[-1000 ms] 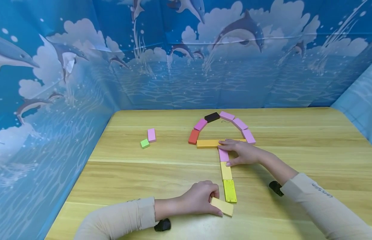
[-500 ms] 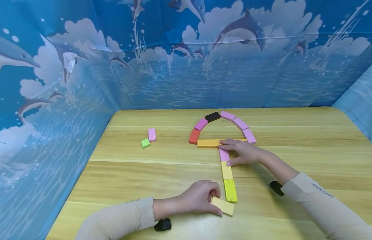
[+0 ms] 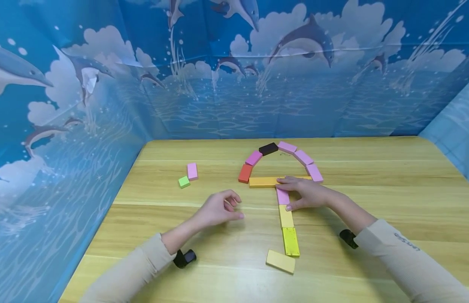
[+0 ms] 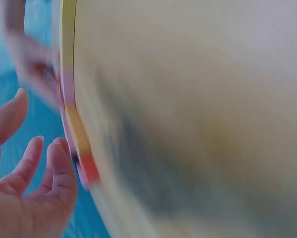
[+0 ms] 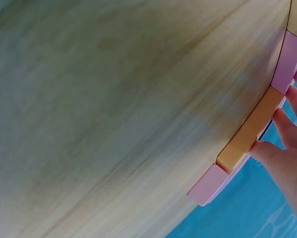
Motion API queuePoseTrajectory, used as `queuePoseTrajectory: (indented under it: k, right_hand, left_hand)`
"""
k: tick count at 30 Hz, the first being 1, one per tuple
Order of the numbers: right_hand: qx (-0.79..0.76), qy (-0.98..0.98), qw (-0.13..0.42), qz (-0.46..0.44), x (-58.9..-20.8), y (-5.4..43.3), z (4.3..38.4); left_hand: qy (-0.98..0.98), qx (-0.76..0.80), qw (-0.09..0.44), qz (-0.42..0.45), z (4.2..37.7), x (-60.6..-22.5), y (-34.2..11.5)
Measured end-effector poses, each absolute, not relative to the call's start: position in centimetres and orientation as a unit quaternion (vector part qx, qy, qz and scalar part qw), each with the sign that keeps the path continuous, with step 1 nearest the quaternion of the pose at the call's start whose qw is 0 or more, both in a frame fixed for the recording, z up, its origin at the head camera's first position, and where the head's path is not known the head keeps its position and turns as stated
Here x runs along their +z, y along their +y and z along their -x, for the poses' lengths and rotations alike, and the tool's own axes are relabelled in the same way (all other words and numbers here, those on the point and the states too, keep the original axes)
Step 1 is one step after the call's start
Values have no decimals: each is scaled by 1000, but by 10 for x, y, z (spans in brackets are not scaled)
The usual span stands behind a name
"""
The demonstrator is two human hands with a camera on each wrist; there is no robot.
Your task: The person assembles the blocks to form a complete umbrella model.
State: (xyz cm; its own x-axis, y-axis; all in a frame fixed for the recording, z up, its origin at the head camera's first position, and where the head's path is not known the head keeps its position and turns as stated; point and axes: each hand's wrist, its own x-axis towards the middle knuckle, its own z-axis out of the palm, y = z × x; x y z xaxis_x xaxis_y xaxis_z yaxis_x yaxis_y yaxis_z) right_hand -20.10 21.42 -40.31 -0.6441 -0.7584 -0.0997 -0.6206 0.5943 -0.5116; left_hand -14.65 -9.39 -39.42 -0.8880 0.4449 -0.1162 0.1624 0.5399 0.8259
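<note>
My left hand [image 3: 219,208] hovers over the table left of the block column, thumb and fingers apart and holding nothing. In the left wrist view its fingers [image 4: 61,171] are spread. A pale yellow block [image 3: 280,261] lies tilted just below the bright yellow block [image 3: 291,242]. My right hand [image 3: 308,191] rests on the orange crossbar [image 3: 261,182], its thumb by the cream-yellow block [image 3: 286,216]. Under that hand, a pink block [image 3: 282,196] is partly covered. The right wrist view shows fingertips along the orange bar [image 5: 250,130].
Above the crossbar, an arch of blocks runs from a red block [image 3: 245,173] past a black block [image 3: 268,149] to several pink blocks [image 3: 303,157]. At left lie a loose pink block [image 3: 192,171] and a small green block [image 3: 184,182]. A dolphin-print sheet [image 3: 234,105] backs the table.
My left hand has let go of the pale yellow block and moved up and left. That block stays where it lay. The right hand has kept its place.
</note>
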Motion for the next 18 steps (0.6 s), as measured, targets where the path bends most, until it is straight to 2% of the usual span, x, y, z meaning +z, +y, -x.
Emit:
queuePoseTrajectory:
  k: [4,9,18]
  right_hand:
    - [-222,878,158,393,-404,216,201]
    - [-219,880,154,394,-404,217,201]
    - [-225,876,149,399,-405,217,201]
  left_hand:
    - [884,427,118,-151,172,-390,-128]
    - [889,432,98,-121,197,-392,-166]
    - [924,367,19,-102,224,-394,-197]
